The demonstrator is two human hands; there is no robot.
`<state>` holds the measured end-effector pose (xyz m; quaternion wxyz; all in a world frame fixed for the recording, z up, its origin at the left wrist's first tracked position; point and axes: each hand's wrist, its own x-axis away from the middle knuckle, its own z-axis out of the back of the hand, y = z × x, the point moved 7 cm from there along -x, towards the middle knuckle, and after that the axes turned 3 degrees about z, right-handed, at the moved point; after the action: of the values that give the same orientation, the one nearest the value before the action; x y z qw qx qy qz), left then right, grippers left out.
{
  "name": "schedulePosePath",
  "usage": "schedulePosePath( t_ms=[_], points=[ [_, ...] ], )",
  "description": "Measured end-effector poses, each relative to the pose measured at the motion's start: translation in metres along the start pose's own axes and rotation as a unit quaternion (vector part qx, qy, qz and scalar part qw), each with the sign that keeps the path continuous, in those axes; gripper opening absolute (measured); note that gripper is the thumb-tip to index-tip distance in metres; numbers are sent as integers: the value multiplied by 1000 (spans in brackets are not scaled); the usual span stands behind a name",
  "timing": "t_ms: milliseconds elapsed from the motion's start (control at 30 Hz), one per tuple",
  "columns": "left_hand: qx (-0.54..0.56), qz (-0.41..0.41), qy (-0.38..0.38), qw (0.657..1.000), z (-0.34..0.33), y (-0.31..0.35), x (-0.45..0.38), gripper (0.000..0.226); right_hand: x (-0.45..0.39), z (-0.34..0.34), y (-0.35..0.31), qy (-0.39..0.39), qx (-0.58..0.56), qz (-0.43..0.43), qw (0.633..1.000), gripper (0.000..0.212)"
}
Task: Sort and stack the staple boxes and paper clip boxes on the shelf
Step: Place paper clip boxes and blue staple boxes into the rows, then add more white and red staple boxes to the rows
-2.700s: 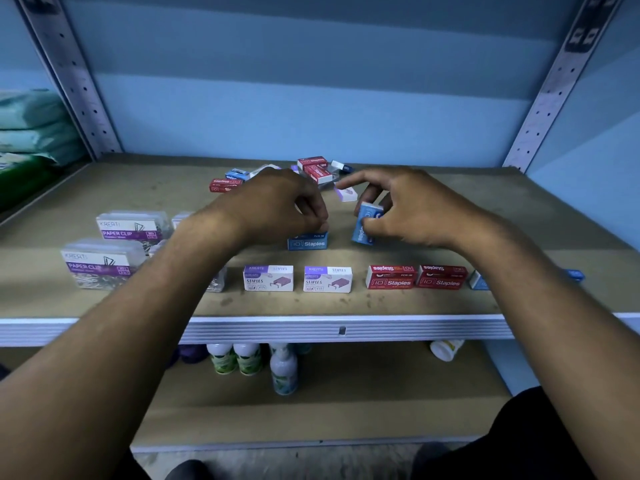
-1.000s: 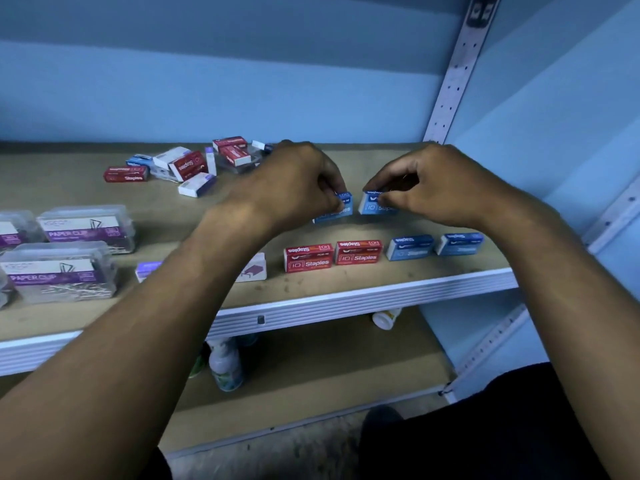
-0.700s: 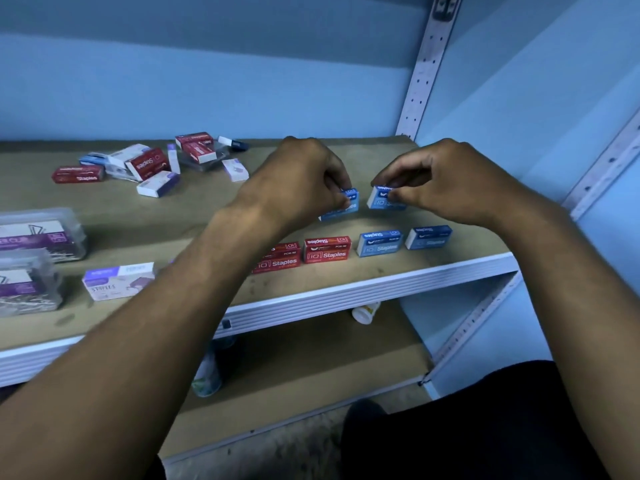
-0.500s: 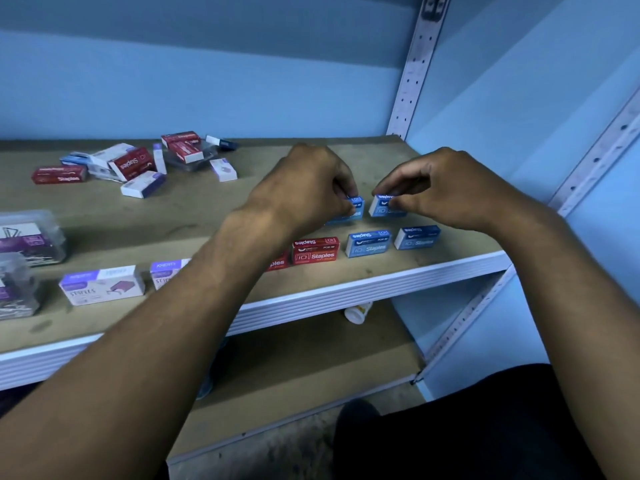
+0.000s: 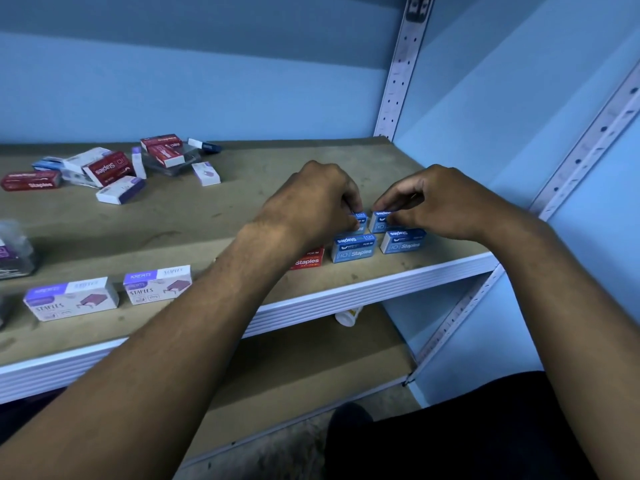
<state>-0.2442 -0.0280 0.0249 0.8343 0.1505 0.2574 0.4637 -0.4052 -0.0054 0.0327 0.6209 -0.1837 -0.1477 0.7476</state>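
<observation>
Bare shelf board [image 5: 194, 223] mid-shelf; loose box pile [image 5: 114, 168] blocks rear left, wall [image 5: 519, 133] bounds right.

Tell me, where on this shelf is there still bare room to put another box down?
A wide bare stretch of shelf lies between the jumbled pile of boxes at the back and the purple-and-white boxes at the front edge. The back right corner is bare too. It is crowded where the left hand and right hand hold blue boxes.

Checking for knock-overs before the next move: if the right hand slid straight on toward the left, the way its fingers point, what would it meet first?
Probably the left hand and the blue box it pinches, right beside the right hand's own blue box; depth is uncertain.
</observation>
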Motion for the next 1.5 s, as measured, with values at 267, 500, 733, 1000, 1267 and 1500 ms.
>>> schedulePosePath(
  t_ms=[267,500,733,1000,1267,1500],
  points=[
    [16,10,18,1000,18,-10,5,20,2,11,-5,69,6,18,997,17],
    [-29,28,30,999,42,-34,23,18,-16,4,-34,81,-28,57,995,17],
    [-53,68,30,996,76,-67,46,17,-45,-30,-94,37,-36,100,994,17],
    [-112,165,10,980,104,-115,78,28,-73,-80,-141,-41,-23,107,993,18],
    [-153,272,-57,948,112,-144,92,80,-96,-116,-162,-91,47,79,992,57],
    [-195,317,-101,923,105,-165,91,83,-108,-138,-172,-129,110,74,983,62]
  ],
)
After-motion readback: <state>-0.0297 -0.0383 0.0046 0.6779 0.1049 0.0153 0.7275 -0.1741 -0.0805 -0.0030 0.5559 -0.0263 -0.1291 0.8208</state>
